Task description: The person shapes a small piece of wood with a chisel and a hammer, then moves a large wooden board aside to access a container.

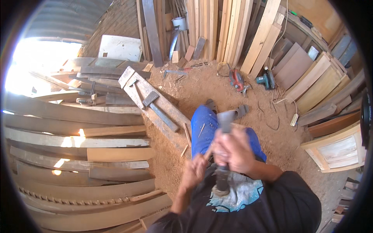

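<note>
My right hand (234, 150) is closed around a hatchet-like tool, whose grey metal head (227, 119) points up and whose dark handle (222, 179) hangs down toward my chest. Just left of it, my left hand (194, 169) pinches a thin wooden stick (208, 152) whose upper end touches the right hand. Both hands hover above my knees in blue trousers (203, 130). The picture is blurred around the hands, so the contact between stick and blade cannot be made out.
Long curved planks (77, 155) are stacked at the left. A thick beam carrying a wooden mallet (157, 106) lies ahead on the sawdust floor (268, 136). A red power tool (236, 79) and a teal one (266, 80) sit near boards (217, 31) leaning at the back. A white framed panel (338, 150) stands at the right.
</note>
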